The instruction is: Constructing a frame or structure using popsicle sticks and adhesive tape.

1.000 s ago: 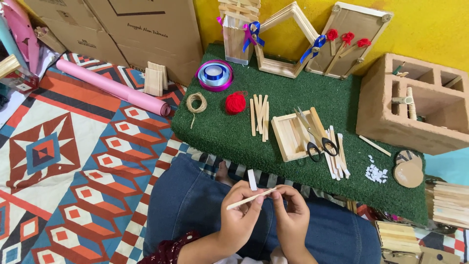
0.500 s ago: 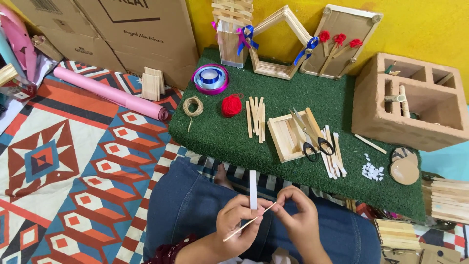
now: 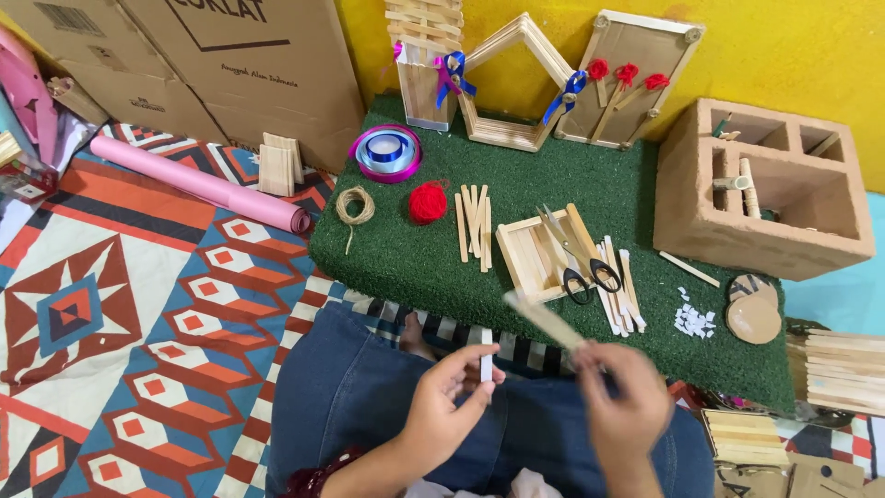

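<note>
Sticks are the work here: the right hand (image 3: 627, 406) pinches one flat wooden stick (image 3: 544, 320) by its near end, its far end angled up and left toward the green mat (image 3: 572, 175), blurred with motion, while the left hand (image 3: 447, 406) pinches a short white strip (image 3: 486, 355) upright between thumb and fingers. Both are held above the lap in blue denim, just in front of the mat's near edge. To do this well, I judge the stick should be held still and low, close to the strip, so the two can be lined up squarely without bending either. On the mat beyond lie scissors (image 3: 581, 258) across a small stick tray (image 3: 535, 258), loose sticks beside it, a red yarn ball (image 3: 428, 202) and a ribbon roll (image 3: 385, 152) farther left. Half a second ago the stick lay low across both hands, slanting down to the left; now only the right hand has it, swung up and away from the strip.
</note>
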